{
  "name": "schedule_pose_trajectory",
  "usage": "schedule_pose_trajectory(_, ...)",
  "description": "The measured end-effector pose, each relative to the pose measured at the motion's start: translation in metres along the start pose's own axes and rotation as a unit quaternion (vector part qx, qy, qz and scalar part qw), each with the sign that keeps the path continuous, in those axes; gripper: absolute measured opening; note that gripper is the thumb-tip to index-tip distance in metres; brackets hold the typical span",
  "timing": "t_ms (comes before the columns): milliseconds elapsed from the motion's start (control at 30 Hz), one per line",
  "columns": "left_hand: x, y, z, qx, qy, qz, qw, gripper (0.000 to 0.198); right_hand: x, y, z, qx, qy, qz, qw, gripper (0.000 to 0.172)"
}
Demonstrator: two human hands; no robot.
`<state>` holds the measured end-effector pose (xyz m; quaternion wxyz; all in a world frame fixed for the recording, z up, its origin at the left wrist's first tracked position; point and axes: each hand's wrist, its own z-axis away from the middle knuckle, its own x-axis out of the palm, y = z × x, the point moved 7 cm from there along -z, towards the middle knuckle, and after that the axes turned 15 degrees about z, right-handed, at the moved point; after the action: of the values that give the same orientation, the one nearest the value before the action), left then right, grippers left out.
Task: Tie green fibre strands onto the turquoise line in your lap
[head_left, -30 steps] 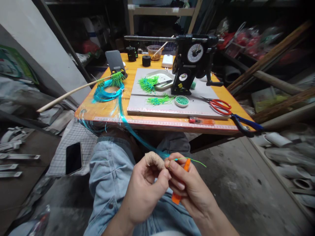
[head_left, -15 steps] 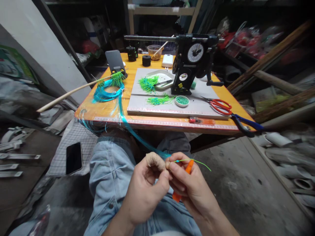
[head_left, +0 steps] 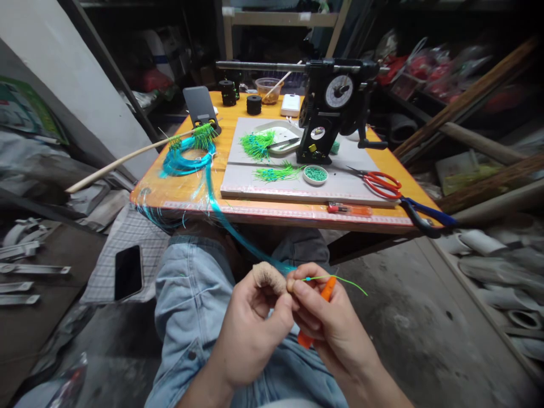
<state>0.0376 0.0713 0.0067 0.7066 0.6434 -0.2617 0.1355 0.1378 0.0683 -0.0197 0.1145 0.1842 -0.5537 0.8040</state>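
Observation:
Fingertip to fingertip, my two hands meet over my lap. My left hand (head_left: 257, 334), its index finger in a beige cloth sleeve (head_left: 268, 277), is closed in a pinch on blue fishing line (head_left: 250, 249); the exact grip is hidden. That line runs as a loose bundle from a coil (head_left: 187, 163) on the table down behind my fingers. My right hand (head_left: 329, 317) pinches a thin green line (head_left: 351, 283) with a small blue knot or bead on it. An orange tool (head_left: 328, 288), its kind unclear, is tucked through the same hand's fingers.
On the wooden table (head_left: 170, 190) stand a black cranked machine (head_left: 321, 122), a dish of green beads (head_left: 315, 175) and piles of green-blue line pieces (head_left: 258, 145). Red-handled scissors (head_left: 382, 186), blue-handled pliers (head_left: 427, 215) and a lighter (head_left: 349, 209) lie right. A phone (head_left: 128, 272) rests left.

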Motion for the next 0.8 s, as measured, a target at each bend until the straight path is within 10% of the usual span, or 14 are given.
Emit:
schedule_pose_trajectory(633,-0.002,0.004,0.002,-0.005,0.003,-0.016,1.000,0.018,0.001,-0.004,0.003,0.010,0.039,0.020,0.999,0.024)
schedule_pose_trajectory(800,-0.010,0.017,0.006,0.056,0.030,-0.197,0.978,0.011,-0.005,-0.010,0.000,-0.051,0.022,0.047,0.997,0.016)
